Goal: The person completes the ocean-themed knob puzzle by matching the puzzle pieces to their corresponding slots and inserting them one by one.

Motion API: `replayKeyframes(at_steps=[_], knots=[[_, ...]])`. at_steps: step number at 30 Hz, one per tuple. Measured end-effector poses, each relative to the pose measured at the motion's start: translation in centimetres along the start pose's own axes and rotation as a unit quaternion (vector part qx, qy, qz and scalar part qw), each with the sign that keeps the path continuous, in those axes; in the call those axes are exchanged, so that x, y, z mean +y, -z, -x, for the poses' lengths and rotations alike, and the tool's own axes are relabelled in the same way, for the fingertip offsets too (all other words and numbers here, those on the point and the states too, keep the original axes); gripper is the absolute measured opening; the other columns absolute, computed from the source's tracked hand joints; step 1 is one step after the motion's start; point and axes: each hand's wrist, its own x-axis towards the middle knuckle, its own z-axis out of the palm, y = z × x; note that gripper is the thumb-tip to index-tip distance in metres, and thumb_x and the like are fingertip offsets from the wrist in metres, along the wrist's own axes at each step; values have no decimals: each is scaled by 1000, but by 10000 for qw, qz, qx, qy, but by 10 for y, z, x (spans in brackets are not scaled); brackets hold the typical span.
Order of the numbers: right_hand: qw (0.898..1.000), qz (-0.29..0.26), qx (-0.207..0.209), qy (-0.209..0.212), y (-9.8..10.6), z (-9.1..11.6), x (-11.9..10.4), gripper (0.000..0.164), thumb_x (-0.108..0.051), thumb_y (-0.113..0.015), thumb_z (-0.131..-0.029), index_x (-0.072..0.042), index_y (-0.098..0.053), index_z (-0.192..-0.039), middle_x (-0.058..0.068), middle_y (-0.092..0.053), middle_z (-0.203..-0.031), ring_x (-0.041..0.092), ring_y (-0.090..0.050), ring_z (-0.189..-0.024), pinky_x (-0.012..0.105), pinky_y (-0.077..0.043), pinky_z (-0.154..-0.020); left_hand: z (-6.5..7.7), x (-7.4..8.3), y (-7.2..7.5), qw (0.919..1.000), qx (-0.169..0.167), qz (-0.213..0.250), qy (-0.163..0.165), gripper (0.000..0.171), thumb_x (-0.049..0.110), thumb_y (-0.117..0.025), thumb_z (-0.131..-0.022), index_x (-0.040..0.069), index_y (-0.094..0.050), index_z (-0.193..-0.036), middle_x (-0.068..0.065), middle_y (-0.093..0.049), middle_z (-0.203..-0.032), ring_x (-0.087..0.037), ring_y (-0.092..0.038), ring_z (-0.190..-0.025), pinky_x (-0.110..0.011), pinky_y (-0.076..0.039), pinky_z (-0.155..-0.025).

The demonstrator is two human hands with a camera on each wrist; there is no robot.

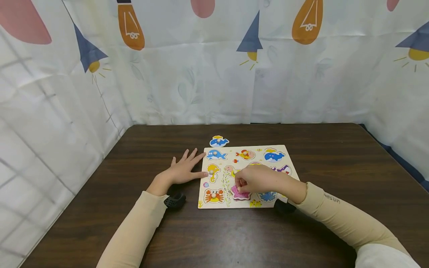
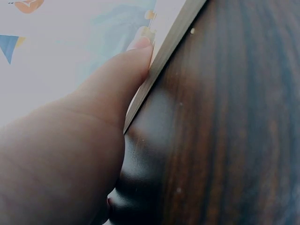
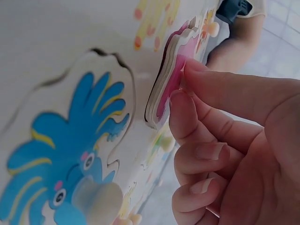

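Note:
A wooden knob puzzle board (image 1: 241,205) with sea animals lies on the table. My right hand (image 1: 259,179) pinches a pink, scallop-edged puzzle piece (image 1: 236,194) between thumb and index finger, over the board's lower middle. In the right wrist view this pink piece (image 3: 174,70) sits proud of the board, its thick edge showing; the fingers hide its knob. My left hand (image 1: 181,171) has its fingers spread at the board's left edge. Its thumb (image 2: 140,44) touches that edge in the left wrist view. A whale piece (image 1: 219,142) lies just behind the board's far-left corner.
Knobbed pieces sit in the board, among them a crab (image 1: 213,196), a seahorse (image 1: 212,173), a dolphin (image 1: 216,155) and a blue octopus (image 3: 65,154). At top right is a whale picture (image 1: 274,156). Dark wooden tabletop (image 1: 161,141) surrounds the board; a patterned curtain (image 1: 214,93) hangs behind.

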Motion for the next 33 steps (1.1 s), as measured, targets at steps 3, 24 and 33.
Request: replayKeyframes(at_steps=[3, 24, 33], knots=[[10000, 17, 21, 5, 0, 0, 0, 16, -21, -78, -93, -24, -66, -82, -9, -57, -68, 9, -52, -65, 29, -40, -62, 0, 0, 0, 10000, 4, -8, -1, 92, 70, -55, -95, 26, -18, -167, -14, -4, -171, -43, 4, -155, -79, 2, -110], [9995, 211, -227, -91, 6, -1, -7, 13, -19, -77, -93, -22, -69, -83, -7, -58, -71, 12, -53, -69, 32, -42, -66, 0, 0, 0, 10000, -11, -29, 11, 93, 71, -55, -94, 26, -17, -167, -14, -3, -171, -42, 5, -155, -79, 2, -110], [9992, 169, -280, -224, 4, -1, -8, 14, -22, -79, -92, -24, -69, -82, -8, -59, -71, 12, -56, -71, 33, -45, -69, 1, 0, 1, 10000, -22, -20, -4, 93, 71, -54, -95, 27, -17, -167, -13, -2, -172, -43, 6, -155, -79, 3, -110]])
